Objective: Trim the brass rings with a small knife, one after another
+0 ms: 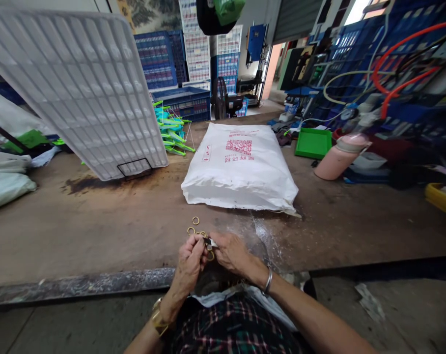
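Note:
Both hands meet at the table's near edge. My left hand (190,255) is closed, its thumb and fingertips pinching a small black-and-white piece (207,241). From the other side my right hand (232,251) is closed on the same piece, mostly hiding its white end. Just below the fingertips a brass-coloured ring (210,259) shows between the hands; whether it is joined to the piece I cannot tell. Several more rings lie just beyond my fingers, among them one loose ring (196,217) farthest out and another ring (188,231) near my left hand.
A white woven sack (241,169) lies on the wooden table (108,236) ahead. Left of it a ribbed translucent tray (86,88) leans upright on a wire stand, with green frames (175,135) behind. To the right are a green tray (313,142) and pink bottle (339,160).

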Action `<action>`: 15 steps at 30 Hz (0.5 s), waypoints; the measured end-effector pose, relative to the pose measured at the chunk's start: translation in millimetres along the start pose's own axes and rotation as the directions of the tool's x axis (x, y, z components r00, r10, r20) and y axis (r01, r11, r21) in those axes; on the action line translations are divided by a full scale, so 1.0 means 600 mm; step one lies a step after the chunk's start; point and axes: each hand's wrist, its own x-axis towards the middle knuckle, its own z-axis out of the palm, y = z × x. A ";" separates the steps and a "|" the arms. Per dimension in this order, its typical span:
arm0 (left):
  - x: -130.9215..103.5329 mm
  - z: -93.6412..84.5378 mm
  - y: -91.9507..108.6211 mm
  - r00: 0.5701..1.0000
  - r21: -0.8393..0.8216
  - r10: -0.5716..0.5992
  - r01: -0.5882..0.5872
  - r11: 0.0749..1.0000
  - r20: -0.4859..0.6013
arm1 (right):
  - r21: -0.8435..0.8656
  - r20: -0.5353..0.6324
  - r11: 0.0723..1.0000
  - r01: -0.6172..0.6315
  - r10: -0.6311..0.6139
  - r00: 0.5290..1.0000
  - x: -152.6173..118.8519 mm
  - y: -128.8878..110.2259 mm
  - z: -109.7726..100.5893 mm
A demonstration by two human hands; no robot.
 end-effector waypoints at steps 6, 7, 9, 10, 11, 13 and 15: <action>-0.003 -0.008 -0.008 1.000 -0.031 -0.004 0.005 1.000 0.025 | -0.135 0.074 0.990 -0.050 0.060 0.995 0.014 -0.013 -0.009; -0.006 -0.010 -0.008 0.999 -0.046 -0.004 0.006 0.999 0.032 | -0.141 0.077 0.989 -0.054 0.065 0.995 0.019 -0.010 -0.007; -0.015 -0.014 -0.004 0.998 -0.082 -0.008 0.013 0.997 0.065 | -0.152 0.073 0.984 -0.090 0.102 0.992 0.034 0.003 0.001; -0.020 -0.016 -0.001 0.996 -0.111 -0.018 0.028 0.993 0.088 | -0.159 0.068 0.980 -0.120 0.132 0.989 0.043 0.013 0.006; -0.024 -0.019 0.002 0.994 -0.152 -0.033 0.049 0.987 0.107 | -0.165 0.063 0.975 -0.150 0.162 0.985 0.053 0.023 0.012; -0.028 -0.024 0.006 0.990 -0.268 -0.063 0.094 0.959 0.124 | -0.171 0.043 0.969 -0.179 0.189 0.981 0.075 0.039 0.022; -0.025 -0.032 0.004 0.990 -0.387 -0.091 0.126 0.913 0.109 | -0.173 0.016 0.970 -0.173 0.178 0.984 0.097 0.046 0.030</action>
